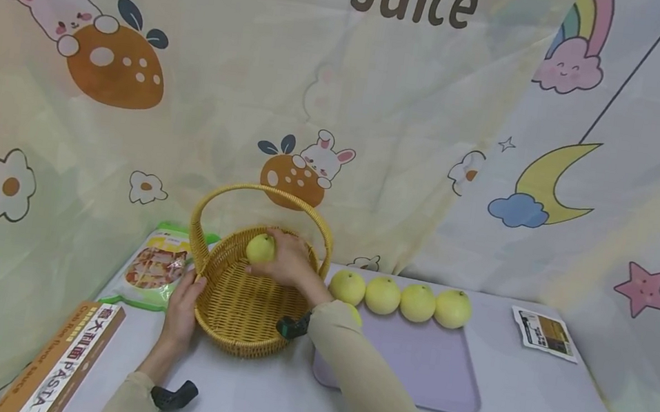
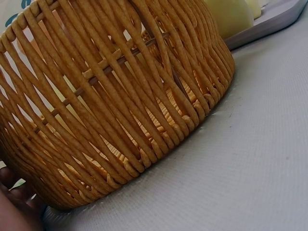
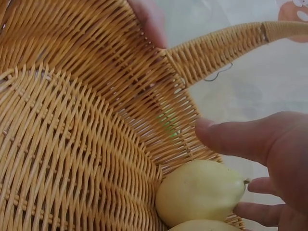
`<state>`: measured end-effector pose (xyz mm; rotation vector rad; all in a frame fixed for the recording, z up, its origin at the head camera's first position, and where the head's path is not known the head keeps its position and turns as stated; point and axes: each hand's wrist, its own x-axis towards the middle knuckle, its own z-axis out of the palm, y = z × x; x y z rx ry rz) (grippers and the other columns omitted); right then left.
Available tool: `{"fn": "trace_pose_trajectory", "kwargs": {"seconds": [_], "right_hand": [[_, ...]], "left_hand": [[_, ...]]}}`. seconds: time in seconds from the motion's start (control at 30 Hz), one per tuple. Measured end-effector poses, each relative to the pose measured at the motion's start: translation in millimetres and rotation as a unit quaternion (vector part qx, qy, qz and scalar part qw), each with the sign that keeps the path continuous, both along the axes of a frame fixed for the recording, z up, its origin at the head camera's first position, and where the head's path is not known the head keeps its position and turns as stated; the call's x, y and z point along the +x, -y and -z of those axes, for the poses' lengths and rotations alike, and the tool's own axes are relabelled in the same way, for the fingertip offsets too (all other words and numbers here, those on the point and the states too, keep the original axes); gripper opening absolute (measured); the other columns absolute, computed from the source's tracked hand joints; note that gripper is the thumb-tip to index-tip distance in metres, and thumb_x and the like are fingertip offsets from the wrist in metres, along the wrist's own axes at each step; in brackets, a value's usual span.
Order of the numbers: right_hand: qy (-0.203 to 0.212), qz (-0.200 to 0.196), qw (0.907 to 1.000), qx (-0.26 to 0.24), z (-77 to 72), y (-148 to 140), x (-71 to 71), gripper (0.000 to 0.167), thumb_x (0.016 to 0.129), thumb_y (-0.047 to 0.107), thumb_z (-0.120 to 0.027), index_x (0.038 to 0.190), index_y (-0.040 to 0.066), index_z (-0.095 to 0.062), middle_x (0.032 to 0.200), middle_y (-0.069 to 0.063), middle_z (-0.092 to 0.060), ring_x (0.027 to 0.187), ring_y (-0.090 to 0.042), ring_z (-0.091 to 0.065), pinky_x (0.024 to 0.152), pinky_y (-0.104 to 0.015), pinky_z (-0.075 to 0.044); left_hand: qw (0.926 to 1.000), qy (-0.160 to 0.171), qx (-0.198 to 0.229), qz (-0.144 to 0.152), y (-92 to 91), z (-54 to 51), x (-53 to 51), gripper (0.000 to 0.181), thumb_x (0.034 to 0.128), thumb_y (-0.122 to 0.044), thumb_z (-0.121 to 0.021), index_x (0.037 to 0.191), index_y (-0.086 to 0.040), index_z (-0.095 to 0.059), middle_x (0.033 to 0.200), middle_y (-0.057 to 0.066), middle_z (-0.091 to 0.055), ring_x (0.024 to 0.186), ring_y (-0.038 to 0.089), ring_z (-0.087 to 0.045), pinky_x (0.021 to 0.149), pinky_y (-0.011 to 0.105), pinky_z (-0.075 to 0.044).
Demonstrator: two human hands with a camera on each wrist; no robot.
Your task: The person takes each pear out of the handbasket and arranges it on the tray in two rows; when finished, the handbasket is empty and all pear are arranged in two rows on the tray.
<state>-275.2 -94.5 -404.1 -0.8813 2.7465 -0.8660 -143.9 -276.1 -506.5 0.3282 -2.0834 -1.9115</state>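
A round wicker basket [image 1: 244, 306] with a tall arched handle stands on the white table. Inside, my right hand [image 1: 288, 260] reaches to the back wall beside a pale yellow pear [image 1: 262, 247]. In the right wrist view the thumb stands apart from this pear [image 3: 199, 192], while fingertips touch its stem end. Part of a second pear [image 3: 204, 226] shows just below it. Against the basket's left outer side rests my left hand [image 1: 185, 298], near the rim. Its fingers [image 2: 19, 195] meet the outer wall low down in the left wrist view.
Right of the basket, a lilac tray [image 1: 426, 375] bears a row of several pears [image 1: 383, 295] at its back edge; another is partly behind my right sleeve. To the left lie a green-edged food packet [image 1: 156, 266] and a pasta box [image 1: 59, 358]. A small sachet [image 1: 545, 333] lies far right.
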Motion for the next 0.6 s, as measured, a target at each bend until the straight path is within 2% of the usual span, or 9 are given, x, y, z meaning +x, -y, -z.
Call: {"fn": "trace_pose_trajectory", "kwargs": {"seconds": [0.17,0.3,0.5,0.6], "right_hand": [[-0.005,0.014,0.9998,0.017,-1.3,5,1.0,0.092,0.085,0.044,-0.089,0.161,0.014,-0.045,0.156,-0.013,-0.055,0.149,-0.042,-0.041,0.125,-0.058,-0.032],[-0.016,0.035,0.9984,0.041,-1.9,10,0.4,0.092,0.083,0.046,-0.091,0.159,0.015,-0.048,0.156,-0.013,-0.054,0.152,-0.039,-0.037,0.128,-0.056,-0.029],[-0.081,0.052,0.9875,0.125,-2.3,21,-0.6,0.089,0.082,0.052,-0.090,0.155,0.016,-0.054,0.147,-0.008,-0.063,0.146,-0.032,-0.043,0.126,-0.045,-0.031],[-0.103,0.052,0.9821,0.149,-1.2,26,-1.3,0.087,0.082,0.053,-0.090,0.153,0.017,-0.056,0.146,-0.006,-0.064,0.145,-0.031,-0.044,0.128,-0.044,-0.028]], "left_hand": [[1.0000,0.000,0.005,-0.003,0.1,0.2,-0.8,0.058,0.1154,-0.037,-0.033,0.170,-0.020,-0.024,0.174,0.010,-0.030,0.161,0.031,-0.027,0.134,0.053,-0.016],[1.0000,-0.003,0.004,-0.002,0.4,0.5,-0.9,0.058,0.1156,-0.037,-0.033,0.170,-0.020,-0.025,0.174,0.010,-0.030,0.161,0.031,-0.027,0.134,0.054,-0.016],[0.9999,-0.012,0.007,0.000,0.2,0.7,-1.0,0.057,0.1155,-0.035,-0.034,0.170,-0.020,-0.026,0.173,0.010,-0.031,0.160,0.031,-0.028,0.134,0.053,-0.016],[0.9999,-0.012,0.008,0.000,0.6,1.1,-1.0,0.057,0.1153,-0.035,-0.034,0.170,-0.020,-0.026,0.173,0.010,-0.031,0.160,0.031,-0.029,0.134,0.054,-0.016]]}}
